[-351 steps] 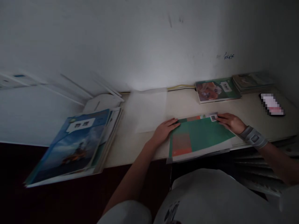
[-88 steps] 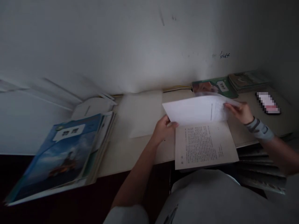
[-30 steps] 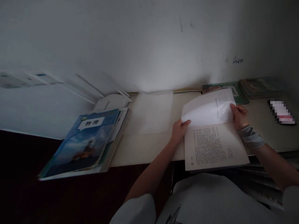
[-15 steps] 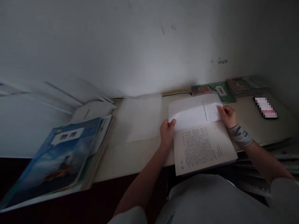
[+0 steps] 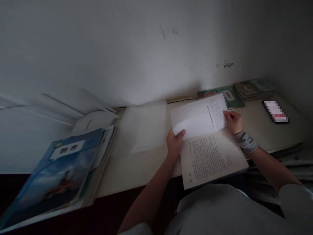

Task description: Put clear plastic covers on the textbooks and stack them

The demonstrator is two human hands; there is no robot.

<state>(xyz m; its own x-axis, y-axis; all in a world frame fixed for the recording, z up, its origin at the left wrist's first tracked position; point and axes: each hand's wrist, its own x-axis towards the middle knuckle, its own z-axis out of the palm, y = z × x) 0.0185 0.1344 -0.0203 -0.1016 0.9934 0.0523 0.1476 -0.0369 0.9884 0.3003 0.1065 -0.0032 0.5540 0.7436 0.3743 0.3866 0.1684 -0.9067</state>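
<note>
Paperback (image 5: 210, 160), open, between left grip (image 5: 174, 142) and right grip (image 5: 234, 123), both pinching upper-page edges; likely light, floppy, tearable; best held at side margins near fold.

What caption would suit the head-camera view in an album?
Both hands hold an open book at a pale desk, between a blue-topped pile of books and a phone.

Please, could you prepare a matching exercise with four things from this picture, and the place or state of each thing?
1. open book
2. phone
3. blue book
4. grey wristband

A. worn on the right arm
B. lying flat on the table
C. held by left hand and right hand
D. on top of a stack of books

Pairs: 1-C, 2-B, 3-D, 4-A
</note>
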